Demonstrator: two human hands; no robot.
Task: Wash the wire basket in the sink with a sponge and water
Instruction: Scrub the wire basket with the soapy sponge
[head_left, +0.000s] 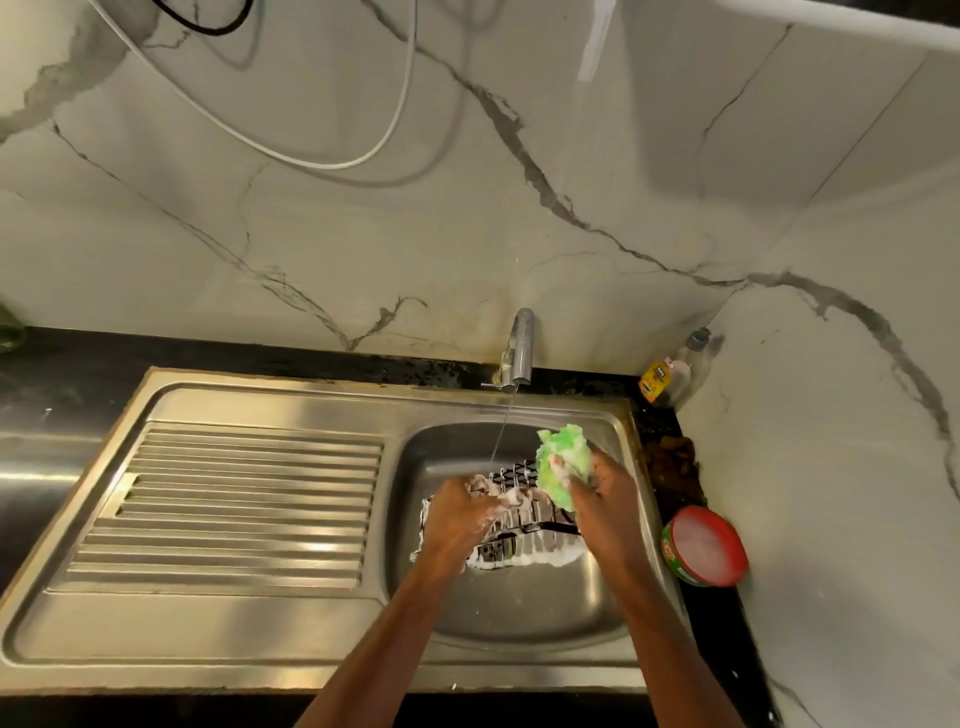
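the sink is the landmark: a steel bowl with a ribbed drainboard to its left and a tap at its back edge running a thin stream of water into the bowl. the basket, dark wire coated in white foam, sits inside the sink toward the back, under both hands. the left hand curls over the basket's left end and holds it steady, fingers soapy. the right hand grips a green sponge, bunched in the fingers just above the basket's right end and beside the stream.

judged from this, the scrubbing step is under way. to do it well the person should keep the left grip firm so the wet wire cannot slide, work the sponge along and between the wires, and turn the basket to reach its underside before rinsing.

right of the sink, on the dark counter, stand a red tub of soap and, further back in the corner, a bottle. the tub sits close to the right forearm and could be knocked
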